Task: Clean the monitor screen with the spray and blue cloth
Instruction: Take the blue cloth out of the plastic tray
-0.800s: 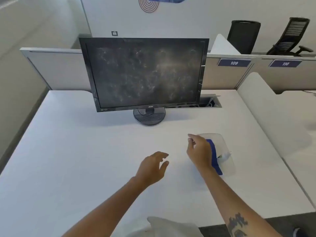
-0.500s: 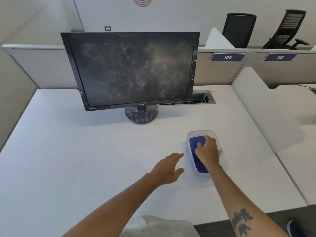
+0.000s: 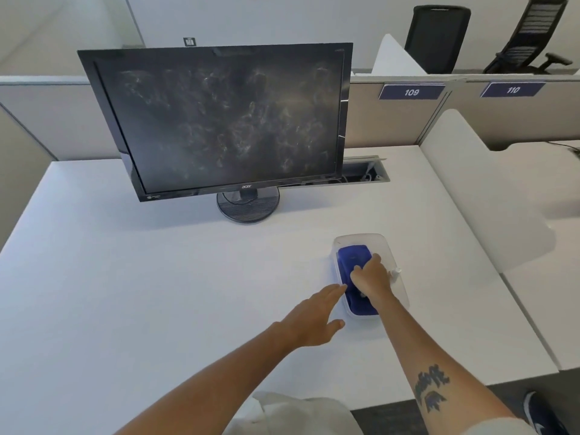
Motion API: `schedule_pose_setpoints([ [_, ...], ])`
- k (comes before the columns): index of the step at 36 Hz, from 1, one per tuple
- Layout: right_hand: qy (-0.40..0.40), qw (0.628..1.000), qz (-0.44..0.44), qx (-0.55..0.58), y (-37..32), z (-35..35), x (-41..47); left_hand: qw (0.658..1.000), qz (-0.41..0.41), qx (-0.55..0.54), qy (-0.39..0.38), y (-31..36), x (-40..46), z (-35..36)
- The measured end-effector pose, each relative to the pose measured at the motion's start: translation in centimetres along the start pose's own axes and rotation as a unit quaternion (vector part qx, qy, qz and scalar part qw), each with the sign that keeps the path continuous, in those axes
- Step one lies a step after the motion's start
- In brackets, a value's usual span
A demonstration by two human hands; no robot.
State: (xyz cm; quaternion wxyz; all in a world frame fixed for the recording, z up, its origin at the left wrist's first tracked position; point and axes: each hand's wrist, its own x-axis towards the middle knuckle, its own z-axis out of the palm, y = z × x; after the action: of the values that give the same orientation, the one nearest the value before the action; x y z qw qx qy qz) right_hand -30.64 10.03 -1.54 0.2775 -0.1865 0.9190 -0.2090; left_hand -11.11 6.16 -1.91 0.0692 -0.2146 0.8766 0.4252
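A black monitor (image 3: 219,120) with a smudged, dusty screen stands on the white desk (image 3: 125,293). To its front right lies a clear plastic tray (image 3: 361,240) holding a folded blue cloth (image 3: 353,257) and a small white spray bottle, whose nozzle (image 3: 396,272) shows at the tray's right side. My right hand (image 3: 370,277) is inside the tray, fingers bent down onto the blue cloth. My left hand (image 3: 314,318) hovers open just left of the tray, fingertips near its wall. Most of the bottle is hidden under my right hand.
A cable slot (image 3: 361,174) opens in the desk behind the monitor's right side. Low partitions (image 3: 470,171) border the desk at the back and right. Two office chairs (image 3: 436,36) stand beyond. A pale bag or garment (image 3: 292,412) lies at the near edge.
My right hand went from above the tray's left edge down into the tray onto the blue cloth. My left hand moved right, up to the tray's side. The camera shifted closer.
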Motion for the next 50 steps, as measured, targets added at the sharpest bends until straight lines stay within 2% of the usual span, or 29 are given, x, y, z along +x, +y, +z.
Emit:
schedule_pose_setpoints([
  [14, 0.093, 0.994, -0.018, 0.055, -1.6, -1.8, -3.0, 1.000, -0.015, -0.022, -0.002, 0.8, -0.9, -1.0],
  [20, 0.119, 0.989, -0.065, 0.055, -3.1, -3.6, -4.6, 0.989, -0.057, -0.124, 0.052, 0.1, -1.4, -1.9],
  [24, 0.135, 0.985, -0.088, 0.060, -4.9, -4.8, -5.9, 0.963, -0.085, -0.239, 0.092, -0.2, -1.7, -3.0],
  [29, 0.089, 0.974, -0.128, 0.166, -7.3, -5.4, -8.0, 0.907, -0.097, -0.393, 0.121, 0.0, -2.3, -5.4],
  [32, 0.043, 0.959, -0.147, 0.238, -9.0, -5.4, -9.3, 0.883, -0.093, -0.443, 0.119, -0.2, -2.8, -6.6],
  [38, -0.080, 0.919, -0.116, 0.368, -10.4, -3.7, -10.4, 0.849, -0.045, -0.509, 0.132, -1.4, -4.7, -7.8],
  [43, -0.123, 0.913, -0.097, 0.376, -10.3, -0.4, -9.6, 0.814, -0.071, -0.549, 0.175, -3.5, -6.7, -7.4],
  [46, -0.134, 0.919, -0.093, 0.358, -9.7, 2.1, -9.1, 0.816, -0.132, -0.528, 0.195, -4.8, -7.3, -6.6],
  [50, -0.166, 0.934, -0.071, 0.308, -8.8, 5.1, -8.8, 0.824, -0.204, -0.500, 0.169, -6.3, -7.9, -5.1],
])
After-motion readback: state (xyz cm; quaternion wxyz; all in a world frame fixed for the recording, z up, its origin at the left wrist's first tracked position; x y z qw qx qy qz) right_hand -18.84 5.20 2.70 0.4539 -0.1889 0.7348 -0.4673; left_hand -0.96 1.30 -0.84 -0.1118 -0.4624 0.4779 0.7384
